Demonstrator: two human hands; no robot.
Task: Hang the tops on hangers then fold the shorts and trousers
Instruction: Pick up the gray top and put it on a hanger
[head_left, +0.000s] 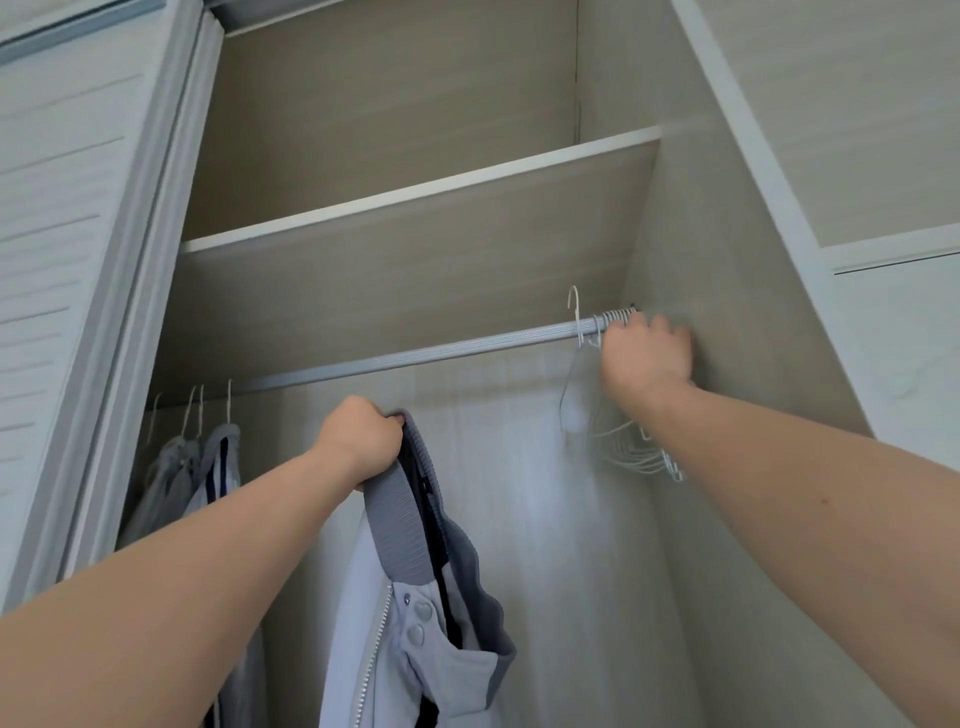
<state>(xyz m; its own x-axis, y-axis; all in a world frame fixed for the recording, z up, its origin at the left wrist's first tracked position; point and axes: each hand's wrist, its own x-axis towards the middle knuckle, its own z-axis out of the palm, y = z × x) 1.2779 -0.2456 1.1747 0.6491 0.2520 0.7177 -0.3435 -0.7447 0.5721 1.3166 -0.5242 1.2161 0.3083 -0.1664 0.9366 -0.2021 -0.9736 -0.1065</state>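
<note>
My left hand (358, 441) is a tight fist, fingers wrapped round the ribbed grey collar (400, 519) of a jacket (415, 649). The jacket hangs straight down from that grip, in front of the wardrobe's pale wood-grain back panel. Below the fist the knit collar runs in fine ridges. Further down, the smooth lavender-grey shell carries a toothed metal zip (374, 639) and two round snap buttons (415, 631). A dark lining shows in the open neck.

My right hand (647, 356) is up at the far right end of the ribbed metal rail (415, 358), its back turned to me and the fingers curled away out of sight. It sits right on a bunch of thin white wire hangers (631, 452), whose hooks crowd the rail at the knuckles and whose frames fan out under the wrist. I cannot tell whether the fingers pinch a hanger or only rest on the hooks. Just left of this hand, one hook (574, 306) stands above the rail, and the frame under it is blurred.

Well to the left of the fist, a few pale garments (208, 467) hang from the same rail, one with a dark stripe. Above both hands runs a flat shelf (415, 202) with a white edge. A slatted white door (78, 260) stands at the far left.
</note>
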